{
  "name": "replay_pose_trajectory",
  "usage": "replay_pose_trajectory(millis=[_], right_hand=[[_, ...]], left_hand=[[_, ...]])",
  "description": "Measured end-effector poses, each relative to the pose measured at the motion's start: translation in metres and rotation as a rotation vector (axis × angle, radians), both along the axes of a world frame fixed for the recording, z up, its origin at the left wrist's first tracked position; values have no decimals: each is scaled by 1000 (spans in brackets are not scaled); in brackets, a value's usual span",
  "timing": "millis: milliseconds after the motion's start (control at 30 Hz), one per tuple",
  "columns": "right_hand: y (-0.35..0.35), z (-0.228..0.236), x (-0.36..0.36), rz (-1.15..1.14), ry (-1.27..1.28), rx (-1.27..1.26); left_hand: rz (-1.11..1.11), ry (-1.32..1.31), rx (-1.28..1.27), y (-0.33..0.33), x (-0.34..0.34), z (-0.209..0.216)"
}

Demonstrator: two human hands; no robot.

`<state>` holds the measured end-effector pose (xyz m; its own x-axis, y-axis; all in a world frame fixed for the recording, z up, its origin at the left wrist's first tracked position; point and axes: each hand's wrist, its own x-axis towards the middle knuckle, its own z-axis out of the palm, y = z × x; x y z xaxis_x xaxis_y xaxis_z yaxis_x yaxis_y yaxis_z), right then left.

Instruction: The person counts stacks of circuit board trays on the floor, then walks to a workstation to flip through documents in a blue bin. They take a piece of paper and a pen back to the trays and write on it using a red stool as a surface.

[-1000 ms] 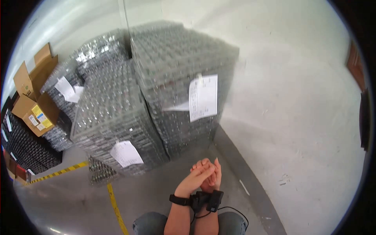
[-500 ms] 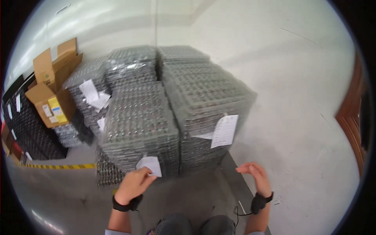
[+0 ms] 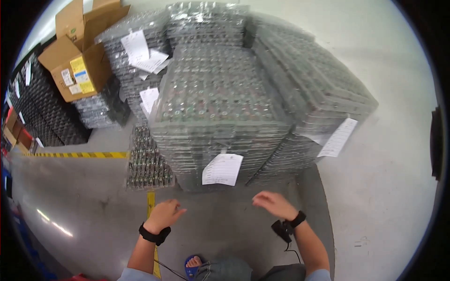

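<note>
Before me stands a tall stack of clear plastic trays (image 3: 215,93) holding rows of small parts, wrapped in film. From its front hangs a white paper tag (image 3: 222,169). My left hand (image 3: 164,216) is below and left of that tag, empty, with its thumb apart from loosely bent fingers. On the other side, my right hand (image 3: 275,205) reaches inward below the stack, fingers stretched out, holding nothing. Neither hand touches the trays. A second wrapped stack (image 3: 323,89) leans close on the right, bearing its own white tag (image 3: 338,137).
A low tray pile (image 3: 149,161) sits on the floor by the front stack's left side. Farther left are an open cardboard box (image 3: 75,70) on wrapped trays and a tall black stack (image 3: 47,103). Yellow-black tape (image 3: 89,154) marks the floor; a pale wall (image 3: 393,187) rises at right.
My left hand, which was over the front tag, is now apart from it. My right hand has come inward. The view has shifted, so the stacks appear larger and farther up and right.
</note>
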<state>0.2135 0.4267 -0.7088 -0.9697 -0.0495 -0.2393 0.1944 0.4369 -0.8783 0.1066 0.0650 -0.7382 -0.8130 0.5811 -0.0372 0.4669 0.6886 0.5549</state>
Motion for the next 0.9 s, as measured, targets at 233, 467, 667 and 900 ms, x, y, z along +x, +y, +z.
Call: replay_pose_trajectory(millis=[233,467,667,900], right_hand=[[-86,-37,-15,287,-235,201],[-108,-44,-48,510,-13,660],[-123,-101,-72,730,25,811],[-158,-172,-109,830,100,755]], left_hand=[[212,-329,131,-51,38,-112],[564,-603,459,6,37,-209],[863,-754,934,62,0,-273],[947,-1028,1411,65,-36,-259]])
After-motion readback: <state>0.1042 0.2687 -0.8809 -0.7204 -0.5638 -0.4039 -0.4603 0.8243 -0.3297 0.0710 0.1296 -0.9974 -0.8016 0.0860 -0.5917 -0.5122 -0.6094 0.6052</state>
